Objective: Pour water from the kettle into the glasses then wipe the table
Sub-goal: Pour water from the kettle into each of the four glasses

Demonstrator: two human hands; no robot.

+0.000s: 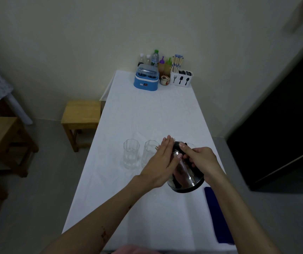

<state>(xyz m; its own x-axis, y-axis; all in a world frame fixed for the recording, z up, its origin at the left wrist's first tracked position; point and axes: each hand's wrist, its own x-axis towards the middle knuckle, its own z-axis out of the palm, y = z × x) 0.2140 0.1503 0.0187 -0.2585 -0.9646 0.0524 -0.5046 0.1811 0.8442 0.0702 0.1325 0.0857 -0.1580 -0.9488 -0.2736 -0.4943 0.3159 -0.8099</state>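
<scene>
**Kettle tilted above the glasses**

Above the white table (147, 110), a steel kettle (184, 173) is held tilted forward, spout end away from the viewer, base raised. The right hand (200, 160) is closed around its handle, index finger laid on the black lid. The left hand (162, 162) lies flat against the kettle's left side, fingers extended, gripping nothing. Two clear glasses (131, 155) stand upright just left of the hands. A blue cloth (217, 215) lies at the table's right edge.
</scene>
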